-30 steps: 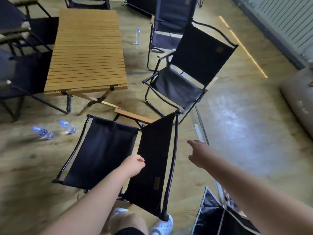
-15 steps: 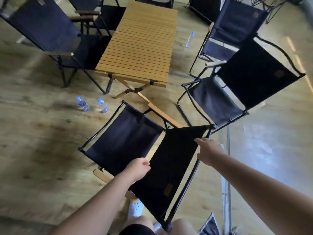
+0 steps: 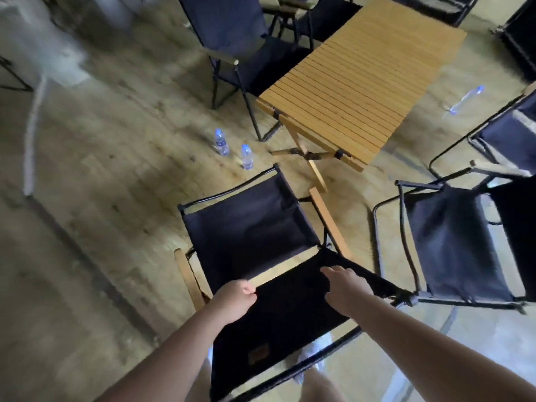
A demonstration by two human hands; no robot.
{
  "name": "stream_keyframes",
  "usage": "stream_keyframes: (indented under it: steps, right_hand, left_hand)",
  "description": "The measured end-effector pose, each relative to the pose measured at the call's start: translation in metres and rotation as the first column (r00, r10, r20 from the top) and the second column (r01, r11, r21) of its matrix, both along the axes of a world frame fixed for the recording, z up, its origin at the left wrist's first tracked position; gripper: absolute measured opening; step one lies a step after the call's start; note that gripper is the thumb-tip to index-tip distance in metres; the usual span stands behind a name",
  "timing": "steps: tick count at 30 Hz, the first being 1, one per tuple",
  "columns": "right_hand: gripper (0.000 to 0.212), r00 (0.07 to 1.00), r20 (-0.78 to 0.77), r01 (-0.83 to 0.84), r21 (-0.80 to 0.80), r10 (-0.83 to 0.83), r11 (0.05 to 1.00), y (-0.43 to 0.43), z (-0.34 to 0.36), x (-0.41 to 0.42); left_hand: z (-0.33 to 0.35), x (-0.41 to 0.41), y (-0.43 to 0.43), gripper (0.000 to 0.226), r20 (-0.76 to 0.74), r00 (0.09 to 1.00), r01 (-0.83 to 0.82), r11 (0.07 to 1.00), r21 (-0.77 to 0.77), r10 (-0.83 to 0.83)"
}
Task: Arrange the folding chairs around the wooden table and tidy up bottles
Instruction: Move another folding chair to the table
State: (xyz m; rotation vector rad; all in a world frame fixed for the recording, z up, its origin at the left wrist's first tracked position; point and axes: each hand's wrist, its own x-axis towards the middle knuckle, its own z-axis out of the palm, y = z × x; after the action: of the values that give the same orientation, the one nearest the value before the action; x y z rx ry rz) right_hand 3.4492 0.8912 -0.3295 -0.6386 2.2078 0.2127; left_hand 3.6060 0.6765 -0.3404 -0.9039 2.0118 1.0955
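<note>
A black folding chair [image 3: 249,227] with wooden armrests stands right in front of me, its seat facing the short end of the slatted wooden table [image 3: 356,82]. My left hand [image 3: 235,300] is closed on the top edge of the chair's backrest at its left side. My right hand [image 3: 345,288] lies over the same edge further right, fingers reaching across the fabric. Two water bottles [image 3: 221,142] [image 3: 246,156] stand on the floor left of the table's leg. A third bottle [image 3: 465,98] stands on the table's right side.
A second black chair [image 3: 458,245] stands close on the right, and another [image 3: 510,134] beyond it. A chair [image 3: 232,33] sits at the table's left side. Open wooden floor spreads to the left. My white shoes show under the backrest.
The chair has swung round and now faces the table's end. My right hand moved from the backrest's corner onto its top edge. My view has shifted left.
</note>
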Motion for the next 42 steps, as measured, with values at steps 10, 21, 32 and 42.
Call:
stream_keyframes:
  steps: [10,21,32,42]
  right_hand:
    - [0.059,0.949,0.141,-0.284,-0.015,0.284,0.959,0.053,-0.019,-0.004]
    - [0.096,0.874,0.271,-0.409,-0.04,0.404,0.912,0.067,-0.01,-0.014]
    - [0.094,0.81,0.238,-0.548,-0.015,0.536,0.836,0.068,-0.026,-0.011]
    - [0.063,0.846,0.222,-0.498,0.004,0.485,0.867,0.068,-0.037,-0.01]
  left_hand:
    - [0.0,0.043,0.106,0.082,0.119,0.967,-0.24,0.963,0.123,0.226]
    - [-0.005,0.07,0.132,0.116,0.101,0.984,-0.147,0.989,0.026,0.144]
    - [-0.015,0.072,0.13,0.081,0.034,0.999,0.026,0.997,-0.078,-0.023]
    - [-0.021,0.056,0.11,0.026,-0.015,0.992,0.119,0.982,-0.148,-0.123]
